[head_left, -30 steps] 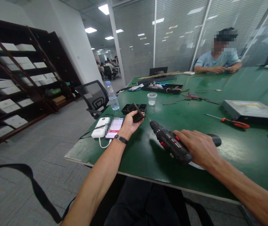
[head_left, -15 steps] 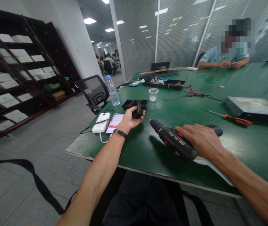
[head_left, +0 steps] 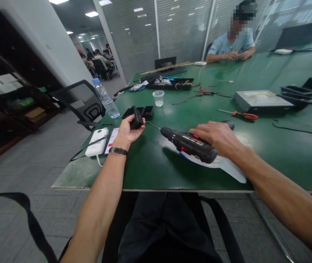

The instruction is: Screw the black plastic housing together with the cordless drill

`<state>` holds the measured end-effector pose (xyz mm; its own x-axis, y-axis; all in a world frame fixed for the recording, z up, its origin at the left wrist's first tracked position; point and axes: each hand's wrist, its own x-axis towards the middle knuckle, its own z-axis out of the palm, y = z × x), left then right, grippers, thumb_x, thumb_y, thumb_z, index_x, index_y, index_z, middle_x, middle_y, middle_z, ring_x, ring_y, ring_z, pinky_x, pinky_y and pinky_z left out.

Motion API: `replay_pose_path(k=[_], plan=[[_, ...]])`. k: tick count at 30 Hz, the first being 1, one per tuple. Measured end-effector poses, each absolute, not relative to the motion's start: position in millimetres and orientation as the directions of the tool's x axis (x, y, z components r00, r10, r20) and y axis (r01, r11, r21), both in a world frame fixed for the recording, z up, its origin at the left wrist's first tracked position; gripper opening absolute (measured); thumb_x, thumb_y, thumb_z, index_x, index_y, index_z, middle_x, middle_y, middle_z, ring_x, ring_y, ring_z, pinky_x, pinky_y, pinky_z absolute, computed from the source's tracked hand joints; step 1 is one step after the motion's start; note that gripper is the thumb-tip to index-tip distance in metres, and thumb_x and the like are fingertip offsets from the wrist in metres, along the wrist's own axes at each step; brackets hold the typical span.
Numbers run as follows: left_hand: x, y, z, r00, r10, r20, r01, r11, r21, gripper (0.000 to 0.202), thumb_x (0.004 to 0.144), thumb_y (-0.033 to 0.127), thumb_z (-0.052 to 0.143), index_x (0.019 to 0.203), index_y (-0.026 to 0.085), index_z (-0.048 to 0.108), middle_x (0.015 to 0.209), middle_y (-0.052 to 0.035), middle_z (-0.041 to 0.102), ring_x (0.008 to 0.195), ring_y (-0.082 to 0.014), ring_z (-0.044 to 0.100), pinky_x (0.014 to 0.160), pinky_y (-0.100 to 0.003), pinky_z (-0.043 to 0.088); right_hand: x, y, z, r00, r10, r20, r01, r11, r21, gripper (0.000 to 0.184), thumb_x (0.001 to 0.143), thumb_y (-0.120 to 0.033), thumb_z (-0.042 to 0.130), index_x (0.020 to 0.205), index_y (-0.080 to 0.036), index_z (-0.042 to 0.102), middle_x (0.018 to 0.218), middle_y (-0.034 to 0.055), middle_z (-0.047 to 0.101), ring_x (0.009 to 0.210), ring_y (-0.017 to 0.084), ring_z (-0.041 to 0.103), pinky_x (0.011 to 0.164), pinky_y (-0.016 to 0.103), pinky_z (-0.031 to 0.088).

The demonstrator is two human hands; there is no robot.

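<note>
My left hand point(head_left: 130, 130) is closed around a small black plastic part point(head_left: 137, 119), held up off the table. My right hand point(head_left: 213, 137) grips a black cordless drill point(head_left: 190, 144) with red buttons, lying on its side in the air. Its long thin bit point(head_left: 155, 125) points left toward the black part, with a gap between them. Behind my left hand more black plastic parts point(head_left: 148, 112) sit on the green table point(head_left: 156, 168). Beneath the drill lies a white sheet or bag with a blue edge point(head_left: 228, 168), partly hidden.
Left are a white power bank point(head_left: 97, 142), a phone point(head_left: 112, 140) and a water bottle point(head_left: 106, 98). A clear cup point(head_left: 158, 98), a screwdriver point(head_left: 239, 114), a metal-cased box point(head_left: 262, 102) and a tool tray point(head_left: 169, 84) stand farther back. A person point(head_left: 232, 44) sits across the table.
The view has turned to the right, so everything sits farther left. The drill bit has moved away from the black part, which is still in my left hand.
</note>
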<state>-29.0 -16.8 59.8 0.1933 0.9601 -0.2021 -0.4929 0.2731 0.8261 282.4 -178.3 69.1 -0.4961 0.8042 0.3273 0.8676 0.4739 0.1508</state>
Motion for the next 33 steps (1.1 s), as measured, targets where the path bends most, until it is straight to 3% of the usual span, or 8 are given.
replay_pose_path(k=[4,7,10,14,16,19,25,33], plan=[[-22.2,-22.2,55.9,0.163,0.980,-0.115,-0.291,0.159,0.944,0.019,0.094,0.027,0.063,0.092,0.010,0.070,0.076,-0.0117,0.071,0.064,-0.0156,0.067,0.052,-0.022,0.049,281.2,-177.3,65.0,-0.377,0.863,0.337,0.926,0.351,0.137,0.029,0.096,-0.034,0.065,0.120,-0.018,0.069,0.101,0.0079,0.070,0.087,0.019,0.060,0.084,0.037,0.047],[-10.7,-35.0,55.1,0.268,0.960,-0.084,-0.165,0.132,0.977,0.014,0.090,0.023,0.070,0.096,0.010,0.071,0.081,-0.0132,0.074,0.065,-0.0174,0.070,0.055,-0.024,0.052,279.7,-178.0,56.8,-0.317,0.882,0.348,0.948,0.291,0.127,0.042,0.097,-0.045,0.065,0.130,-0.018,0.064,0.126,0.0105,0.066,0.105,0.023,0.065,0.091,0.045,0.056],[-1.6,-46.1,54.0,0.359,0.927,-0.108,-0.082,0.147,0.986,0.013,0.086,0.017,0.075,0.097,0.010,0.072,0.082,-0.0115,0.074,0.066,-0.0174,0.070,0.060,-0.026,0.056,278.6,-179.6,51.2,-0.268,0.901,0.341,0.963,0.239,0.124,0.046,0.097,-0.045,0.066,0.135,-0.020,0.061,0.136,0.0114,0.063,0.114,0.025,0.065,0.094,0.049,0.058],[2.1,-51.9,48.3,0.398,0.909,-0.124,-0.014,0.141,0.990,0.017,0.078,0.017,0.084,0.089,0.010,0.073,0.077,-0.0102,0.073,0.058,-0.0162,0.067,0.055,-0.026,0.055,274.1,-179.1,56.6,-0.299,0.903,0.308,0.951,0.255,0.176,0.036,0.097,-0.042,0.066,0.126,-0.020,0.066,0.121,0.0085,0.068,0.101,0.021,0.066,0.087,0.042,0.057],[1.6,-52.3,46.3,0.444,0.890,-0.105,0.021,0.107,0.994,0.015,0.077,0.020,0.084,0.082,0.011,0.072,0.074,-0.0103,0.072,0.056,-0.0168,0.066,0.052,-0.026,0.052,271.0,-177.5,61.6,-0.358,0.888,0.288,0.927,0.300,0.226,0.025,0.091,-0.023,0.067,0.115,-0.018,0.069,0.096,0.0062,0.071,0.081,0.018,0.065,0.076,0.035,0.051],[0.0,-51.8,46.9,0.471,0.880,-0.064,0.070,0.035,0.997,0.014,0.077,0.022,0.082,0.079,0.012,0.072,0.069,-0.0089,0.071,0.053,-0.0173,0.064,0.047,-0.025,0.049,270.4,-174.1,64.6,-0.439,0.859,0.263,0.885,0.362,0.293,0.039,0.087,-0.013,0.061,0.124,-0.021,0.068,0.092,0.0045,0.073,0.075,0.019,0.066,0.069,0.032,0.045],[-3.6,-51.2,45.8,0.476,0.879,-0.024,0.070,-0.010,0.998,0.015,0.073,0.024,0.083,0.079,0.014,0.073,0.069,-0.0067,0.071,0.052,-0.0170,0.062,0.046,-0.026,0.049,283.7,-170.1,61.8,-0.385,0.913,0.137,0.921,0.369,0.127,0.054,0.089,-0.020,0.057,0.143,-0.026,0.057,0.121,0.0085,0.077,0.092,0.026,0.074,0.079,0.038,0.053],[-5.8,-40.8,41.0,0.531,0.847,0.036,0.040,-0.068,0.997,0.019,0.068,0.027,0.086,0.079,0.015,0.076,0.071,-0.0079,0.074,0.055,-0.0184,0.065,0.047,-0.026,0.050,297.7,-162.9,73.1,-0.431,0.901,-0.042,0.889,0.416,-0.189,0.060,0.086,-0.018,0.057,0.146,-0.029,0.057,0.125,0.0066,0.077,0.104,0.024,0.075,0.087,0.039,0.059]])
